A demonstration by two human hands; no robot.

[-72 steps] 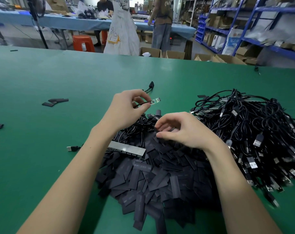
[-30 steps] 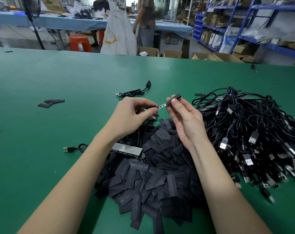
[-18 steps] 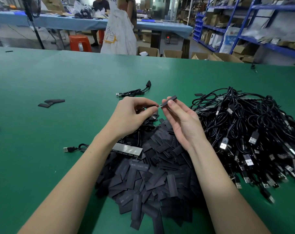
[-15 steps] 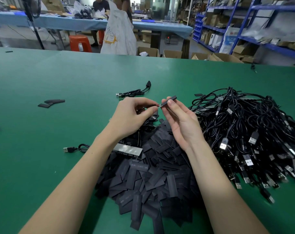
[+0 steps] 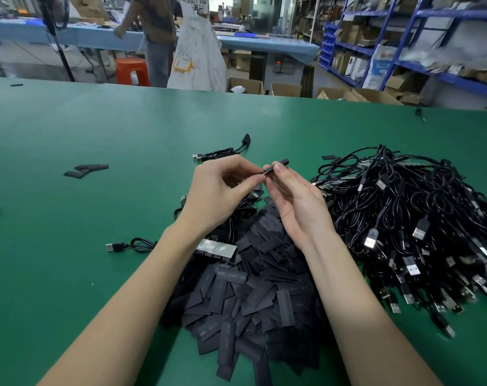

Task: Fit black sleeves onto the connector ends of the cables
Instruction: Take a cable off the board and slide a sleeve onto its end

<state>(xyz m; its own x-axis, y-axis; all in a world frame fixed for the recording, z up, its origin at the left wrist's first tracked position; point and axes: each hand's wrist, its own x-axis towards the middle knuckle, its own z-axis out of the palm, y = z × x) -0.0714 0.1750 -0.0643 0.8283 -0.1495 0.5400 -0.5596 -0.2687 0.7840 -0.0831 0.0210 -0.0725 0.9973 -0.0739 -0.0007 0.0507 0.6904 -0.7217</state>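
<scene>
My hands: two (image 5: 217, 196) (image 5: 295, 207)
Sleeve in my grip: one (image 5: 278, 165)
Loose sleeves far left: three (image 5: 86, 169)
Sleeve heaps: one (image 5: 253, 288)
Cable heaps: one (image 5: 412, 218)

print on sleeves (image 5: 231, 274) and white bag (image 5: 197, 51) unreadable

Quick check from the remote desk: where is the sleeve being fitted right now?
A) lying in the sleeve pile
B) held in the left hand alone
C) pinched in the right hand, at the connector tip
C: the right hand pinches the black sleeve against the connector held by the left hand.
</scene>
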